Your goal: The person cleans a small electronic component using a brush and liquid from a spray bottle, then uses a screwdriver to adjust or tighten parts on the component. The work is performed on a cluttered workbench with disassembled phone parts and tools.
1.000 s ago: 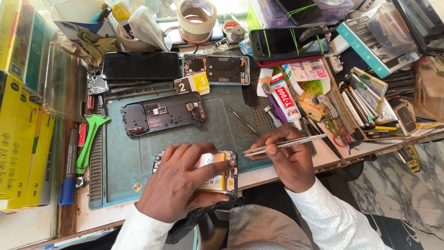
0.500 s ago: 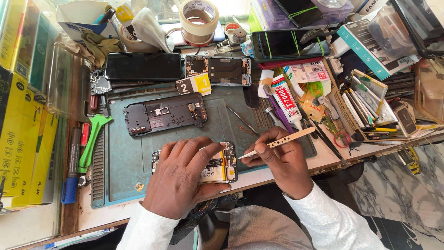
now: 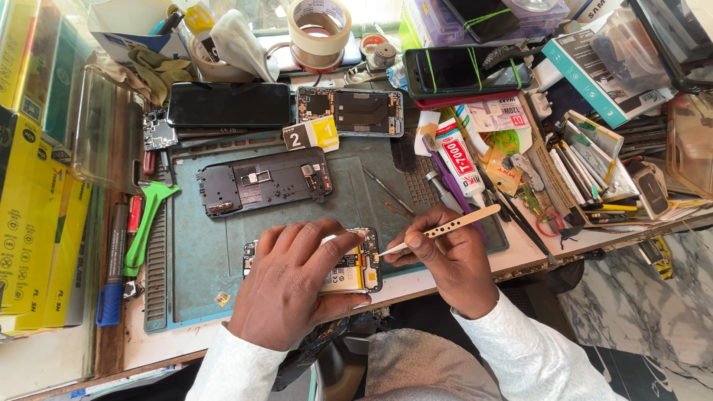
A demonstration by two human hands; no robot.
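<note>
My left hand point(image 3: 293, 286) lies flat over an opened phone point(image 3: 355, 267) near the front edge of the teal work mat point(image 3: 193, 252), pressing it down. A yellow part of the phone's inside shows beside my fingers. My right hand point(image 3: 449, 260) pinches a pair of pale tweezers point(image 3: 445, 229). Their tips touch the phone's right end. A black phone back frame point(image 3: 264, 180) lies on the mat farther back.
Beyond the mat are a dark phone screen point(image 3: 229, 105), another opened phone point(image 3: 349, 111), a tape roll point(image 3: 318, 30) and a glue tube point(image 3: 457, 160). Yellow boxes point(image 3: 30, 215) line the left. A green pry tool point(image 3: 148, 223) and a blue-tipped pen point(image 3: 111, 275) lie left of the mat.
My right hand has turned the tweezers from lying above the phone to pointing their tips down at its right end. My left hand stayed pressed on the phone.
</note>
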